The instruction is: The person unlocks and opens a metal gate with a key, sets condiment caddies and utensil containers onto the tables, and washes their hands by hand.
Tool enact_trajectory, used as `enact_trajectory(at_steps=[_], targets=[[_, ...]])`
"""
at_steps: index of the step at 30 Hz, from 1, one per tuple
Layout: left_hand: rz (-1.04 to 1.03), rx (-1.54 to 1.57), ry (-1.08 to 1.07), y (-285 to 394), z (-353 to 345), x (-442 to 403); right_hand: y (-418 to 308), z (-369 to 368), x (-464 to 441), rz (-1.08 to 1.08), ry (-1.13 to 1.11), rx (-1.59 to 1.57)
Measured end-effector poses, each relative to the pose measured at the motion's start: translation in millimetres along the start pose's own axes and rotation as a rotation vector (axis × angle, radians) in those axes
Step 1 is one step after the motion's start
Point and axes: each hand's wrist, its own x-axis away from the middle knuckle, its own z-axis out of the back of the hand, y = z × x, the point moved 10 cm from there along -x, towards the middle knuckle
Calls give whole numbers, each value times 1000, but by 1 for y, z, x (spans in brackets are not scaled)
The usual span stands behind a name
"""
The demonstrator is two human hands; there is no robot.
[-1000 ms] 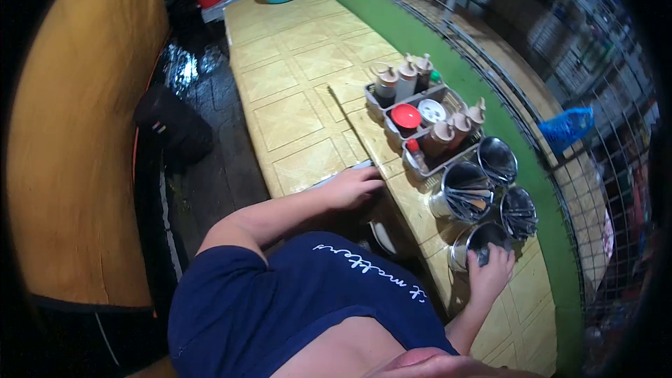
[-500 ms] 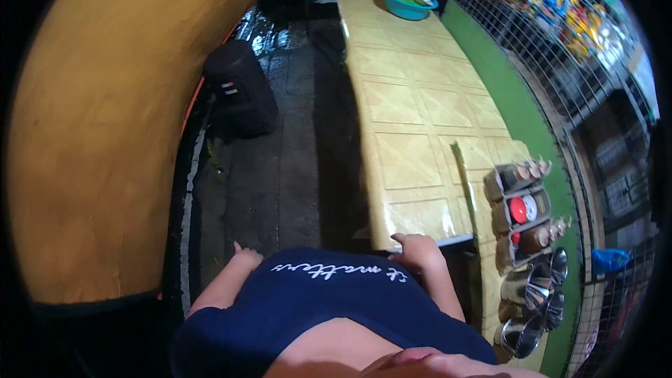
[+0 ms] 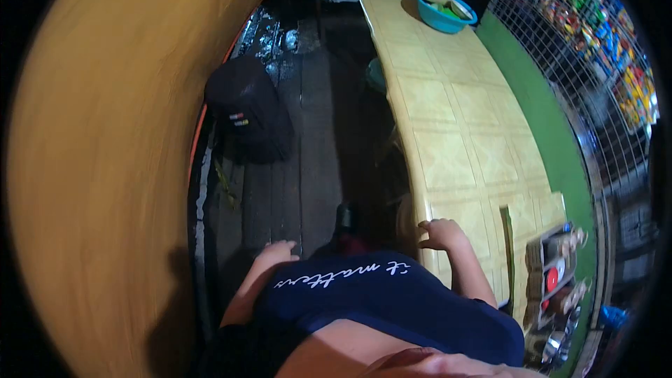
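My left hand [image 3: 278, 251] hangs in front of my body over the dark floor, holding nothing, with its fingers loosely stretched. My right hand [image 3: 444, 233] is at the left edge of the long table [image 3: 448, 161], which has a yellow tile-patterned cover. Its fingers are apart and nothing is in them; whether it touches the tabletop I cannot tell. Nearest to it on the table, further right, stands a condiment caddy [image 3: 535, 276] with bottles and a red-lidded container [image 3: 551, 280]. At the table's far end sits a turquoise basin [image 3: 442, 22] with green items inside.
A tall black case or bin [image 3: 248, 115] stands on the walkway to the left. Beyond it a curved orange wall [image 3: 105, 154] runs alongside. Shiny metal cups [image 3: 555, 345] are by the caddy. A wire mesh [image 3: 535, 24] with colourful packets behind it borders the right side.
I have moved forward along the table, and the caddy and cups have slid lower in view. My right hand has gone from the table's near corner to further along its left edge.
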Motion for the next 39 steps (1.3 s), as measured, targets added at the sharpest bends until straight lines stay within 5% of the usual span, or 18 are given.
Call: enact_trajectory(at_steps=[5, 11, 16, 17, 20, 26, 33, 36, 39], targets=[[1, 117, -56, -10, 85, -72, 22, 51, -154, 13, -167, 184], [57, 173, -13, -18, 188, -158, -53, 143, -298, 470, -69, 316], [84, 186, 38, -45, 263, -257, -90, 199, -408, 587, -153, 229], [84, 181, 51, -53, 283, -280, -85, 207, -425, 590, -148, 230], [96, 120, 129, -83, 358, -360, -47, 261, -477, 542, -66, -614], [87, -69, 340, -115, 546, -512, -17, 367, -600, 311, -15, -278], [-224, -61, -72, -101, 665, -634, 50, 513, -747, 17, 479, -498], [-243, -70, -154, -98, 727, -705, 66, 470, -887, 177, -36, -292], [-190, -75, -140, -107, 801, -771, 84, 549, -929, 218, -29, -431]])
